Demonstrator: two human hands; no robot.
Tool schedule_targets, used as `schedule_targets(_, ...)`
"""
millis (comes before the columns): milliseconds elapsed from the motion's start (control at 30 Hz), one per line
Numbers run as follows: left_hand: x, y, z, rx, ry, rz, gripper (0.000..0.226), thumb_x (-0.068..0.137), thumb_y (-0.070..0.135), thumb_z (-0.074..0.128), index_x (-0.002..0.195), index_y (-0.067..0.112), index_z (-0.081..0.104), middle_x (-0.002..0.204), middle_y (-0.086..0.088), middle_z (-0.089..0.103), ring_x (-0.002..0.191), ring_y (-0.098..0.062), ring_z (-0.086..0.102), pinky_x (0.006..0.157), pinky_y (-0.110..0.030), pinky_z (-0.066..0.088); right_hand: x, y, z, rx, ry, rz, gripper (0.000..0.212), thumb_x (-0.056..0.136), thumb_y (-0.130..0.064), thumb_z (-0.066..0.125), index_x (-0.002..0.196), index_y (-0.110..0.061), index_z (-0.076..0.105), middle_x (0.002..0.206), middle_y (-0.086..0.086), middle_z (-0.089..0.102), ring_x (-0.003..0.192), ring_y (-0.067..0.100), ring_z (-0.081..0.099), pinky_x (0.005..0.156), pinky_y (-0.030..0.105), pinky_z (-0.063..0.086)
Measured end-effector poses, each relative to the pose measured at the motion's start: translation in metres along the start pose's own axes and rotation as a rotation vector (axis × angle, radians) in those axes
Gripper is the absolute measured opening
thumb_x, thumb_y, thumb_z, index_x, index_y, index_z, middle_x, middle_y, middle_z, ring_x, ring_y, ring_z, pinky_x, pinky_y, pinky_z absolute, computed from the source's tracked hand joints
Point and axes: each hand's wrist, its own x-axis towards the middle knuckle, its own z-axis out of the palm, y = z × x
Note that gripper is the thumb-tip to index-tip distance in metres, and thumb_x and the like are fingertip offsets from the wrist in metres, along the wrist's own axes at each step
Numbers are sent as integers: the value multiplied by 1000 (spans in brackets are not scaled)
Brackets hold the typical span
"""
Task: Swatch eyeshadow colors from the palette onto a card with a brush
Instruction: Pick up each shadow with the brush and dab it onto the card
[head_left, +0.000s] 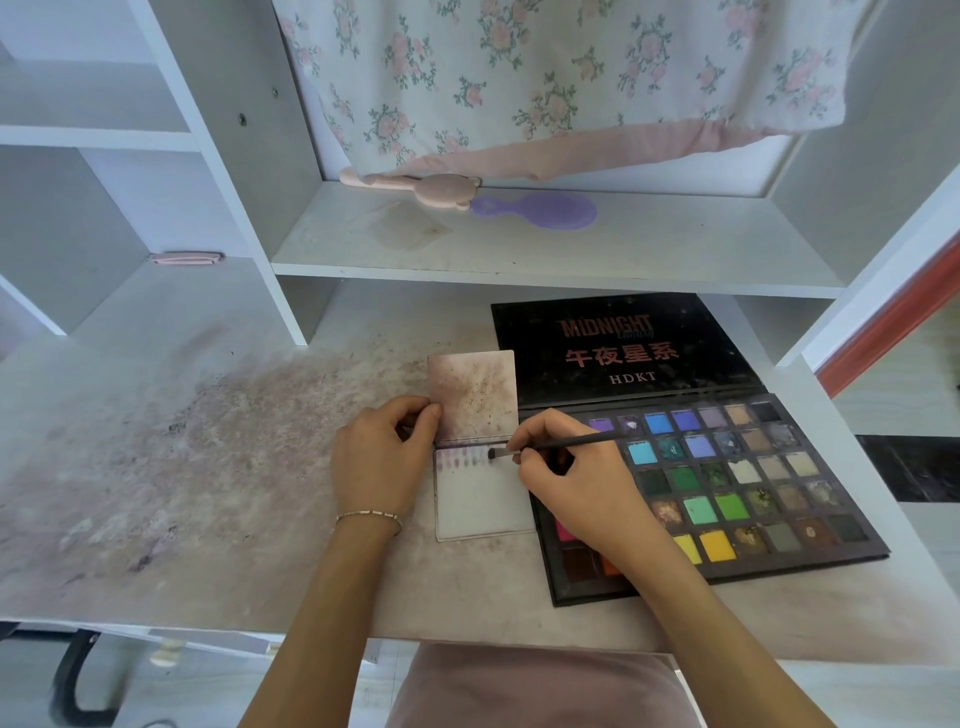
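Observation:
A folded white card (483, 499) lies on the desk left of the open eyeshadow palette (748, 483). Its upper flap is smudged brown, and a row of faint pink and purple swatches runs along the top of the lower half. My right hand (571, 478) pinches a thin black brush (561, 446), whose bristle tip touches the card at the right end of the swatch row. My left hand (382, 457) pinches the card's left edge at the fold. The palette holds several coloured pans; my right hand and forearm hide its lower left pans.
The palette's black lid (623, 348) lies flat behind it. A pink brush (415, 187) and a purple hand mirror (540, 210) lie on the shelf above. The desk top (208, 467) is stained with powder. A floral cloth (571, 78) hangs at the back.

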Motion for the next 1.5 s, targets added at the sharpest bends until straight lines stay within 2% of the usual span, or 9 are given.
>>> schedule_targets(267,0,0,0,-1,3,2,13,83,28,60,87,24,71,76,11,64,64,2,50,57,-10,32,0,1,1,-43,-17,18,28,80,-8,57,69,-34,54,73,-11,56,66,-6,50,58,6,41)
schedule_targets(367,0,1,0,1,11,3,13,83,28,60,86,24,72,72,15,60,62,7,49,56,-8,30,1,1,1,-35,-14,21,29,80,-8,57,68,-34,54,72,-12,56,65,-9,50,57,5,41)
schedule_targets(567,0,0,1,3,4,-11,13,83,29,60,86,25,72,75,9,65,64,-1,50,56,-11,31,1,1,1,-46,-11,33,29,80,-9,58,68,-35,54,73,-13,56,67,-10,50,58,5,41)
schedule_targets(1067,0,0,0,5,0,-13,12,83,29,60,86,26,71,74,10,63,63,4,50,56,-9,29,2,2,1,-52,-16,49,24,80,-11,57,70,-33,55,71,-12,56,61,-8,49,53,7,40)
schedule_targets(1133,1,0,0,2,-3,-13,12,83,29,60,87,26,71,75,9,65,64,2,50,56,-10,30,1,1,-1,52,20,54,24,82,-7,55,71,-29,57,63,-10,58,53,0,51,48,12,41)
schedule_targets(1167,1,0,0,2,-3,-14,13,83,29,60,87,26,71,76,8,65,64,0,50,56,-10,31,0,0,-3,116,65,43,25,83,-5,54,73,-28,58,64,-6,59,53,8,53,49,19,44)
schedule_targets(1233,1,0,0,3,-4,-18,13,83,30,59,87,26,71,77,7,66,65,-1,50,57,-11,31,-1,-2,-7,199,182,-11,29,85,-3,53,76,-29,60,70,0,64,67,25,59,58,33,51)
schedule_targets(1367,1,1,0,13,-4,-19,13,83,30,59,88,26,71,77,9,64,66,-2,51,57,-11,31,-6,-1,-19,208,284,-79,30,87,0,51,82,-27,62,74,-13,66,69,24,58,59,20,48)
schedule_targets(1500,1,1,0,7,3,-29,13,83,30,60,87,26,71,73,12,62,64,0,51,56,-12,31,-16,8,-36,207,344,-34,26,89,1,48,82,-20,62,69,-12,66,67,12,61,61,20,50)
